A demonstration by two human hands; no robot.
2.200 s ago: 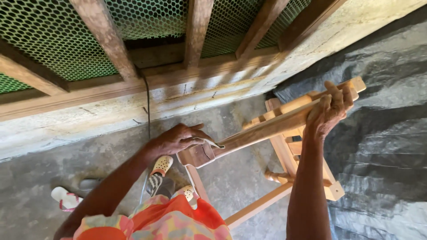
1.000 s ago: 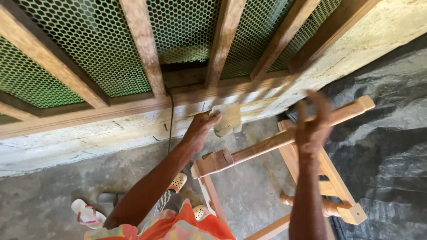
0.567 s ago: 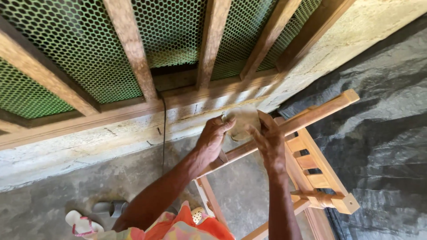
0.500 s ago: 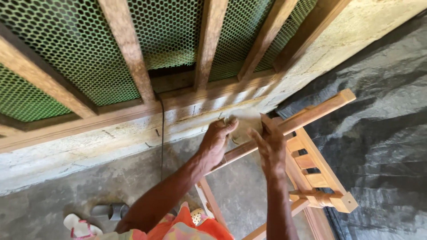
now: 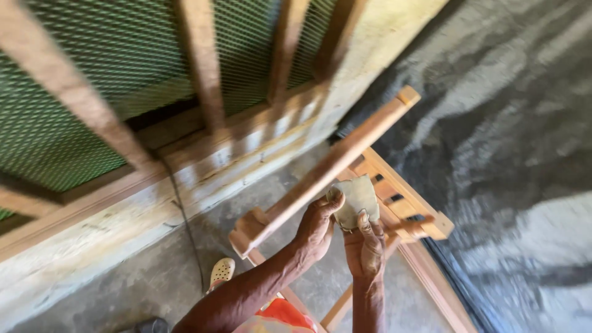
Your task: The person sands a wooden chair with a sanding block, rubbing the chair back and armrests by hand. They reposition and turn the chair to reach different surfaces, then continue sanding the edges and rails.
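Both hands raised together in the middle of the view, closed on one small piece of sandpaper. Left hand curled around its left edge, thumb tip up against the top corner. Right hand pinching the lower edge from beneath, fingers pressed to the sheet. Sandpaper pale, greyish-tan, roughly square, slightly bent, held up just right of a long wooden rail.

Rail running diagonally from lower left to upper right, passing just behind the left hand; touching or not cannot be told. Part of a wooden frame, with short rungs and slots showing to the right of the sandpaper and further legs angling down near the right forearm.

Below, grey concrete floor. Pale perforated sandal on the floor, left of the left forearm. Orange-red garment at the bottom edge between the forearms.

Far left, pale low wall topped with wooden bars and green mesh behind. Right side, dark grey plastic sheeting, blurred.
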